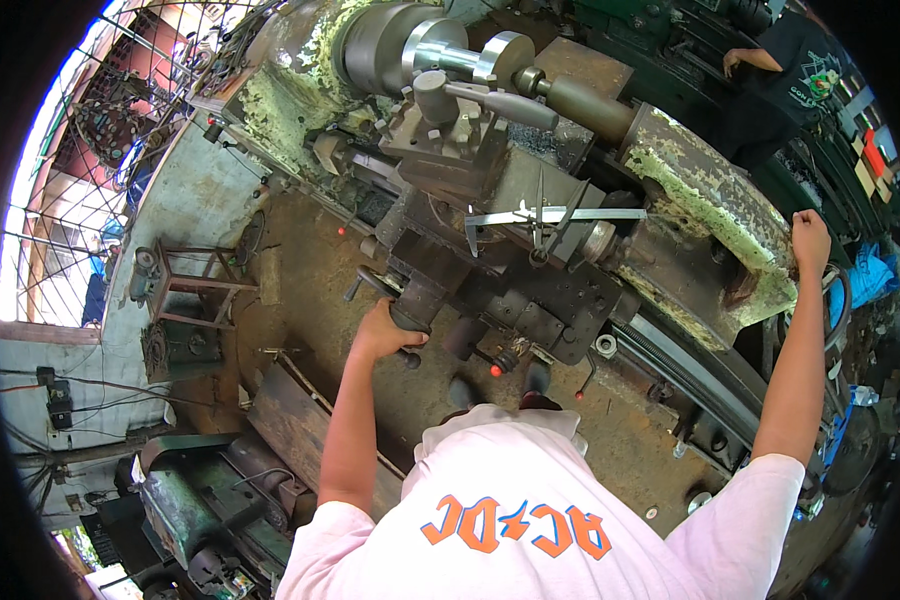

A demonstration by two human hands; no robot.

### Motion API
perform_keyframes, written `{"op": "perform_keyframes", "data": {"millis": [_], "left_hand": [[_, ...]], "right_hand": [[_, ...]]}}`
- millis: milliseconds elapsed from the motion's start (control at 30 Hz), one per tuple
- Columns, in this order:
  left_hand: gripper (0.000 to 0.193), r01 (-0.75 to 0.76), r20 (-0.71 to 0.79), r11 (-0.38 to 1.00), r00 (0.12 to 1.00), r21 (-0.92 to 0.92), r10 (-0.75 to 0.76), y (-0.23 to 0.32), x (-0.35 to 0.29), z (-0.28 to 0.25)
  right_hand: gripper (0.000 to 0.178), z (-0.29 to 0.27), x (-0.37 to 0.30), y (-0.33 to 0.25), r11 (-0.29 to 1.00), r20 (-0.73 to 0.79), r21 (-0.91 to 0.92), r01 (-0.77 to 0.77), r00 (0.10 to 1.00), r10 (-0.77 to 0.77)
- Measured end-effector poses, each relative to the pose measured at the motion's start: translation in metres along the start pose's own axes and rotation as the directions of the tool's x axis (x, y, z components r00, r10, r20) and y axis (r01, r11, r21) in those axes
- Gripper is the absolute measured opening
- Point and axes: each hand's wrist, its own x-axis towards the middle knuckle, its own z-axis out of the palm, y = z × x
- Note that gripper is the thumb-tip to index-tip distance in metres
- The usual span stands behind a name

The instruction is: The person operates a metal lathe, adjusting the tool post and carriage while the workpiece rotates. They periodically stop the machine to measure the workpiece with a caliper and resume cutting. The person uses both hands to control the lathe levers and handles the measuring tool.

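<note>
A metal lathe stands before me. My left hand (382, 332) is closed around the cross-slide handwheel (374, 279), beside its dark collar. My right hand (811, 240) is at the far end of the tailstock (710, 185), fingers curled; what they hold, if anything, is hidden. A shiny turned metal workpiece (440, 52) runs from the chuck (375, 50) to the tailstock centre (532, 80). The tool post (450, 140), with its clamping lever (515, 107), is just in front of it. A vernier caliper (590, 214) lies across the carriage beside a pair of dark spring calipers (539, 225).
Red-knobbed levers (496, 370) stick out below the carriage. A long lead screw (665, 375) runs toward the lower right. Another person (785, 85) works at a green machine at the upper right. A wooden stool frame (200, 285) and a green machine (190, 500) stand at the left.
</note>
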Motion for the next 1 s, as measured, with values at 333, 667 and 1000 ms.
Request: {"op": "perform_keyframes", "data": {"millis": [333,667,1000], "left_hand": [[0.109,-0.014,-0.131,0.994,0.991,0.112,0.028,0.002,-0.007,0.013],[0.107,0.016,-0.235,0.98,0.971,0.198,0.032,0.012,-0.016,0.022],[0.105,0.025,-0.308,0.967,0.95,0.255,0.057,0.016,-0.021,0.032]], "right_hand": [[0.024,0.001,0.002,0.003,1.0,-0.001,0.002,0.001,1.0,-0.001],[0.025,-0.001,0.001,-0.001,1.0,0.023,-0.02,-0.023,0.999,0.024],[0.026,0.001,0.002,0.001,1.0,-0.001,-0.026,-0.003,1.0,0.003]]}}
